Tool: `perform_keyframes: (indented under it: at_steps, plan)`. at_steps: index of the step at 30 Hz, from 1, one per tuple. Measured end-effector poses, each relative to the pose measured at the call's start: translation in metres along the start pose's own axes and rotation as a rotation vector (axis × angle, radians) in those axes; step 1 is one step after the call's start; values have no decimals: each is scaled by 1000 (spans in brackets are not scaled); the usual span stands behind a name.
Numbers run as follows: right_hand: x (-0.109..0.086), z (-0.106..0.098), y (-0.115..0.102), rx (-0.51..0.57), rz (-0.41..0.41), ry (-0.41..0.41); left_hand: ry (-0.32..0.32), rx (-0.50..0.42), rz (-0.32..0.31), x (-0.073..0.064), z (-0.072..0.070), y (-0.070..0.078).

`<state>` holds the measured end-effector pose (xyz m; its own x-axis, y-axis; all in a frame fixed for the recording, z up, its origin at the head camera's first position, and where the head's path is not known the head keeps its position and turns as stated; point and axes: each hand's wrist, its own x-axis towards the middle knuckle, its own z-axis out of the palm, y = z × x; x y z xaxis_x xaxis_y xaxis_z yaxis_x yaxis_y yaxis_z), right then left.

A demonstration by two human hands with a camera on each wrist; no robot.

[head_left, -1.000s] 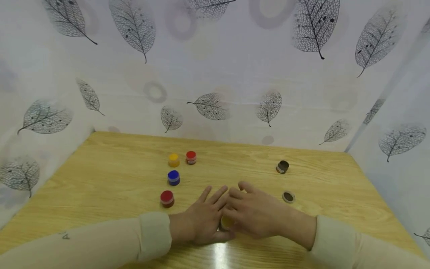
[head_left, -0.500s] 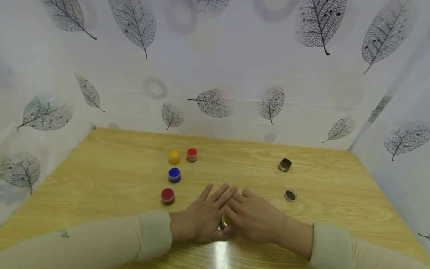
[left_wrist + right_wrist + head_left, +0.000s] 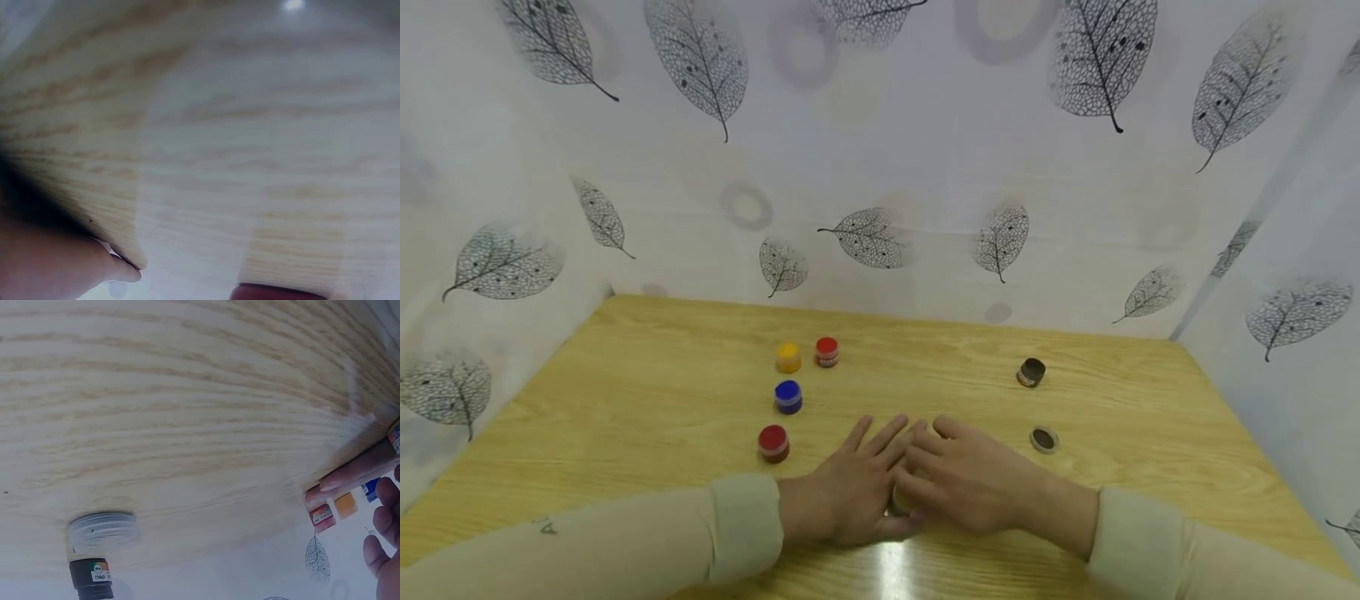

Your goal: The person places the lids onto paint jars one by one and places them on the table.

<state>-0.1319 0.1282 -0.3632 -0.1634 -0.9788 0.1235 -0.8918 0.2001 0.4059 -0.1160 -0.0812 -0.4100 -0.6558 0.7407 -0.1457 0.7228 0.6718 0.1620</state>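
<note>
Between my hands on the table is a small paint jar with a yellowish top (image 3: 902,502), mostly hidden by fingers. My left hand (image 3: 850,493) holds it at the side between thumb and forefinger, its other fingers stretched out flat. My right hand (image 3: 985,483) has its fingers bent over the jar's top from the right. In the right wrist view the jar's printed label (image 3: 395,436) shows at the edge, above the right fingertips (image 3: 376,553). A dark red paint jar (image 3: 773,443) stands left of my left hand.
Blue (image 3: 788,397), orange-yellow (image 3: 788,357) and red (image 3: 827,352) paint jars stand farther back on the left. A dark, open-looking jar (image 3: 1030,373) is at the right, with a round lid (image 3: 1044,439) lying nearer. A leaf-patterned sheet (image 3: 925,167) surrounds the wooden table (image 3: 647,375).
My right hand's fingers have shifted over the jar's top, covering more of it, then lifting and bending slightly again. My left hand keeps its place. The head view tilted slightly and came back.
</note>
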Motion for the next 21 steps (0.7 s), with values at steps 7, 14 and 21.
perform_keyframes:
  at_steps: [7,14,21]
  plan:
    - [5,1,-11,-53,68,42,7,42,-4,-1,0,0]
    - [10,-4,-20,-103,142,-43,1,71,-7,-3,-3,1]
    - [5,-12,-6,-80,64,-92,-33,30,-19,-5,-13,5]
